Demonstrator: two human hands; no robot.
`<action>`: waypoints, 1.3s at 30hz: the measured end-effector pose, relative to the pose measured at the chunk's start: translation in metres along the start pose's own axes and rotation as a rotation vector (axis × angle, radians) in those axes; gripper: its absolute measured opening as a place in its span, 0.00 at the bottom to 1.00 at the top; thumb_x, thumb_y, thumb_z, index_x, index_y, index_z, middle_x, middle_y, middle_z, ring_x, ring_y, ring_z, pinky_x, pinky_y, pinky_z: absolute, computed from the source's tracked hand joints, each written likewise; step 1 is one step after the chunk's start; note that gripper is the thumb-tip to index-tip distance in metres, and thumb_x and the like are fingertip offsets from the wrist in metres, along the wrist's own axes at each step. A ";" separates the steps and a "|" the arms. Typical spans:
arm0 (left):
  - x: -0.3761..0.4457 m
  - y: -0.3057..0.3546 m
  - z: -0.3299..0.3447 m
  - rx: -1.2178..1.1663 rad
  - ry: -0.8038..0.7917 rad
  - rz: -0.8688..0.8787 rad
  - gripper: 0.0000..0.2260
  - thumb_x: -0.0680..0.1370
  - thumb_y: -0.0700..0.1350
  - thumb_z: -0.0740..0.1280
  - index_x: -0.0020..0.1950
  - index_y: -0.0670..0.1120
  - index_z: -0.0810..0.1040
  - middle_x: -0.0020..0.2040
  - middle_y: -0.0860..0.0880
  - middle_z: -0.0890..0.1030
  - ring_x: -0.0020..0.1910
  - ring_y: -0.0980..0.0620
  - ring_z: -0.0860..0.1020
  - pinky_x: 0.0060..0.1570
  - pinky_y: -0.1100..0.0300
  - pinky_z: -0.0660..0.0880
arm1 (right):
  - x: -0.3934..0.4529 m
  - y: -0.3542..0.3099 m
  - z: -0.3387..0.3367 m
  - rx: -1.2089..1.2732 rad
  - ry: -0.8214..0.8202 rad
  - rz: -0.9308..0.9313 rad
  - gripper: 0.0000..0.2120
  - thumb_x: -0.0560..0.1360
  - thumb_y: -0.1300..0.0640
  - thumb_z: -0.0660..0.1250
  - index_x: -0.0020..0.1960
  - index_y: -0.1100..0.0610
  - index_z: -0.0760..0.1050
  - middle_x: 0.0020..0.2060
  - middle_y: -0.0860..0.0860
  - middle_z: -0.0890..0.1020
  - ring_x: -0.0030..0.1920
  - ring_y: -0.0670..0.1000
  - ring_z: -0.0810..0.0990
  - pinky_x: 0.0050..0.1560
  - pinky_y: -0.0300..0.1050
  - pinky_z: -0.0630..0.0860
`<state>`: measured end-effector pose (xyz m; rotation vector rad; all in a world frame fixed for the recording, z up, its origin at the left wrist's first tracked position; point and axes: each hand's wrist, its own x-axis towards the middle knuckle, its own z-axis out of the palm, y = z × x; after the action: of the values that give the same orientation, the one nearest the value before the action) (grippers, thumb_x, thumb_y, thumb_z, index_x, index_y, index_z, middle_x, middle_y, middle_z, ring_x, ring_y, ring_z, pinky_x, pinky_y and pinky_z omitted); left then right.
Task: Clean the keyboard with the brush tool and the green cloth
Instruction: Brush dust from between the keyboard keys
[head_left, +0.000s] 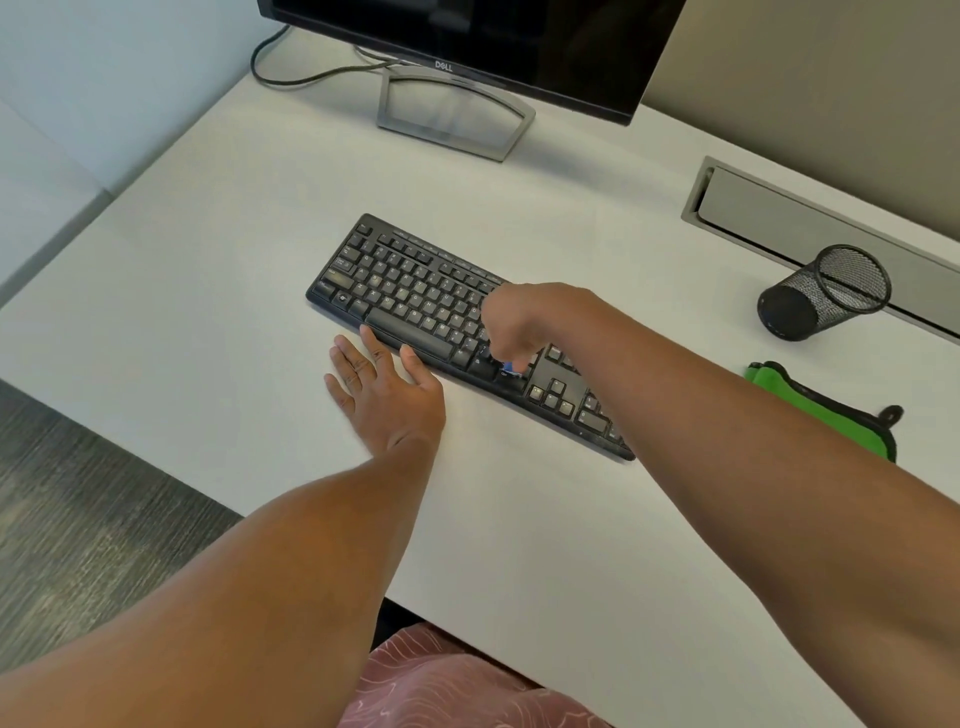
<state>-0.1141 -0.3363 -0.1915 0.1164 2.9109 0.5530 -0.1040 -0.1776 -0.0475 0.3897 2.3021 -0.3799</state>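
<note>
A black keyboard (415, 291) lies slanted on the white desk (218, 291). My right hand (519, 322) hovers over its right-middle keys, fingers curled down around a small brush tool; only a blue and white tip (511, 369) shows below the fingers, touching the keys near the bottom row. My left hand (387, 387) lies flat on the desk with straight fingers, its fingertips against the keyboard's front edge below the space bar. The green cloth (815, 405), edged in black, lies folded on the desk to the right of the keyboard, partly behind my right forearm.
A dark monitor (467, 31) on a silver stand (452, 111) is at the back, with a cable (291, 78) trailing left. A black mesh pen cup (826, 293) lies tipped on its side at the right, beside a grey cable tray (810, 223). The desk edge runs diagonally at the left.
</note>
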 end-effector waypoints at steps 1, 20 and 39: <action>0.000 0.000 0.000 -0.001 0.001 0.000 0.28 0.84 0.58 0.43 0.83 0.50 0.46 0.83 0.46 0.46 0.82 0.48 0.42 0.79 0.49 0.38 | 0.001 0.001 -0.001 0.064 0.016 -0.013 0.11 0.75 0.64 0.63 0.34 0.60 0.71 0.34 0.51 0.80 0.31 0.46 0.75 0.33 0.40 0.69; -0.001 0.001 -0.001 0.002 -0.013 -0.005 0.28 0.84 0.57 0.43 0.83 0.50 0.45 0.83 0.46 0.45 0.82 0.49 0.41 0.79 0.49 0.37 | 0.002 -0.004 0.018 0.220 0.113 -0.144 0.03 0.73 0.63 0.65 0.43 0.63 0.75 0.41 0.53 0.81 0.42 0.53 0.78 0.40 0.49 0.75; -0.001 0.001 -0.002 -0.002 -0.007 0.002 0.28 0.84 0.57 0.42 0.83 0.50 0.45 0.83 0.46 0.45 0.82 0.48 0.41 0.79 0.48 0.37 | -0.011 0.004 0.006 0.055 -0.090 -0.018 0.10 0.76 0.63 0.60 0.44 0.67 0.78 0.39 0.53 0.85 0.43 0.51 0.85 0.36 0.40 0.71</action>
<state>-0.1133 -0.3358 -0.1893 0.1203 2.9038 0.5547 -0.0912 -0.1784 -0.0437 0.3722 2.2121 -0.4620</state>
